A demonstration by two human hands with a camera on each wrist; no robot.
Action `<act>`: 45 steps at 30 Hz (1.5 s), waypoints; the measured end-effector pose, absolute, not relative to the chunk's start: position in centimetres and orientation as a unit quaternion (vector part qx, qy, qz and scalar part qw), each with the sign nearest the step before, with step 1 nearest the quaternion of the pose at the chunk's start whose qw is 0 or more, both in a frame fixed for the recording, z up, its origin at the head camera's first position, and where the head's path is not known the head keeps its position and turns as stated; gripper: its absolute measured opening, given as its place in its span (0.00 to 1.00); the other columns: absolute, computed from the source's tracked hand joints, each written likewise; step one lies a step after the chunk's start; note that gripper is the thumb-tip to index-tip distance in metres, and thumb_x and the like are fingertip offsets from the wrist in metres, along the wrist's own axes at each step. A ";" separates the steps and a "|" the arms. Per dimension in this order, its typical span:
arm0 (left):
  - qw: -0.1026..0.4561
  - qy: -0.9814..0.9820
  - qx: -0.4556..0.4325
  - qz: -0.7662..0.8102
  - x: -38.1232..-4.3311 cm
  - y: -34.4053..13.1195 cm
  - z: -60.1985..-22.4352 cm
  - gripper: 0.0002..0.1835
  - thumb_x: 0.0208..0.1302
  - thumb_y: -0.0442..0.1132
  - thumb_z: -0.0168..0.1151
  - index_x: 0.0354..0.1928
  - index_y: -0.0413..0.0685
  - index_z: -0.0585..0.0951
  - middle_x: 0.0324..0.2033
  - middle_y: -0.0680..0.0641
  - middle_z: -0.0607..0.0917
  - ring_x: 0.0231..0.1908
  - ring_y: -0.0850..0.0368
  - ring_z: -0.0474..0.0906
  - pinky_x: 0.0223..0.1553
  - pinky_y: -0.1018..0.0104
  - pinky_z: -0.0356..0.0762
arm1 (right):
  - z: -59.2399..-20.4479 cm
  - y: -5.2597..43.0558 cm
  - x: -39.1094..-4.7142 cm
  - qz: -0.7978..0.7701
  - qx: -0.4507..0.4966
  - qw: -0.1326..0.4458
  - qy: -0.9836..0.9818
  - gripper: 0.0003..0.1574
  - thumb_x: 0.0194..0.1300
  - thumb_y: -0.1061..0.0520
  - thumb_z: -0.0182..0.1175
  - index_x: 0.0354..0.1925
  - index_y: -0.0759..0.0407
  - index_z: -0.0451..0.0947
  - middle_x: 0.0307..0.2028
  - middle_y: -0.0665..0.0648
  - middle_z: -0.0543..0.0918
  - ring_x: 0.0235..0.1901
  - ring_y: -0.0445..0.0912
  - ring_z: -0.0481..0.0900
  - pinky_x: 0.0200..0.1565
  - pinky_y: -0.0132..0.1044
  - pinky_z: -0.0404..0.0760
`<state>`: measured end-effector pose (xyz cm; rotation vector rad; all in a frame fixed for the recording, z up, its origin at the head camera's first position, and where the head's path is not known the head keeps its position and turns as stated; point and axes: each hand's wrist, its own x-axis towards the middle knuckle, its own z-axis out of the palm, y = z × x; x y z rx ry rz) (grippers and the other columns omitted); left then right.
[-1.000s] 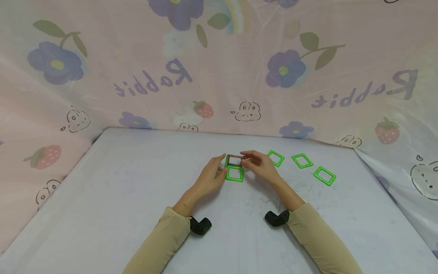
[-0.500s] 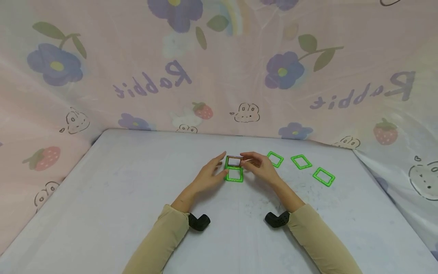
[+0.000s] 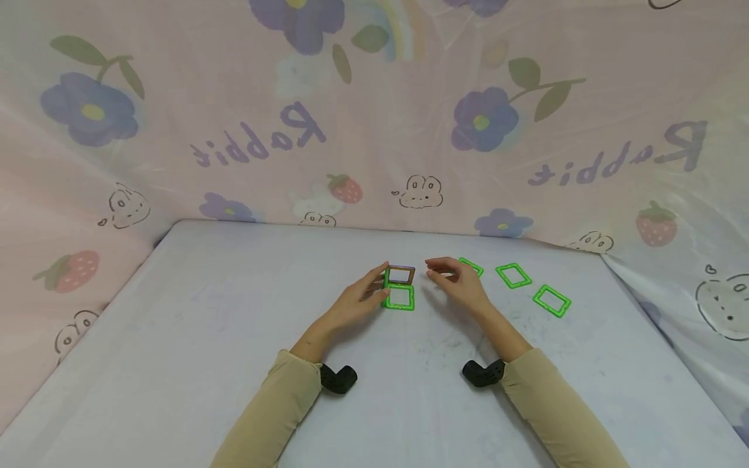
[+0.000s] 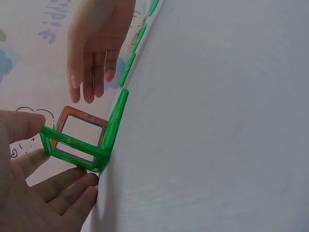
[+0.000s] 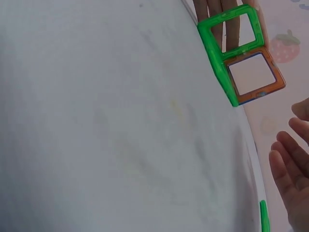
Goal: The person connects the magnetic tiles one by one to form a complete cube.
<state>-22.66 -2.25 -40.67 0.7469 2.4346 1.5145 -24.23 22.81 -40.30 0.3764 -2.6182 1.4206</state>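
Note:
My left hand holds a green magnetic tile upright, thumb at one corner and fingers behind it. That tile meets a green magnetic tile lying flat on the table, seen edge-on in the left wrist view. An orange magnetic tile stands at the flat one's far side, its edge against the upright green one. My right hand is a little to the right of these joined tiles, fingers loosely bent, nothing in its grasp; in the left wrist view its fingers hang apart from the orange tile.
To the right, one green tile lies partly behind the right hand. Two more green tiles, a middle one and a farther right one, lie flat on the white table. A printed curtain borders the back and sides.
My right hand has let go of the orange tile and moved off to the right, now covering more of the nearest loose green tile. My left hand stays at the joined tiles.

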 end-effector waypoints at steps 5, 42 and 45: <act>0.098 0.823 0.250 0.501 -22.6 -2.3 -40.8 0.33 0.72 0.42 0.49 0.75 0.48 0.53 0.66 0.37 0.68 0.65 0.42 0.67 0.66 0.50 0.63 | -40.3 23.3 -24.3 0.462 0.090 0.071 -0.879 0.20 0.66 0.56 0.61 0.54 0.61 0.78 0.52 0.62 0.81 0.52 0.54 0.77 0.49 0.36 0.78; 0.111 0.824 0.256 0.494 -22.5 -2.5 -40.7 0.33 0.74 0.43 0.48 0.76 0.51 0.50 0.67 0.39 0.68 0.67 0.46 0.66 0.66 0.47 0.61 | -40.9 27.1 -25.1 0.429 -0.011 0.025 -0.903 0.36 0.65 0.53 0.61 0.68 0.58 0.64 0.70 0.67 0.60 0.71 0.62 0.52 0.69 0.58 0.52; 0.111 0.824 0.256 0.493 -22.5 -2.5 -40.7 0.33 0.74 0.44 0.48 0.76 0.52 0.50 0.67 0.39 0.68 0.67 0.46 0.66 0.66 0.47 0.61 | -41.0 27.1 -25.1 0.423 -0.016 0.023 -0.906 0.36 0.65 0.54 0.60 0.68 0.59 0.64 0.70 0.68 0.60 0.71 0.63 0.53 0.69 0.58 0.53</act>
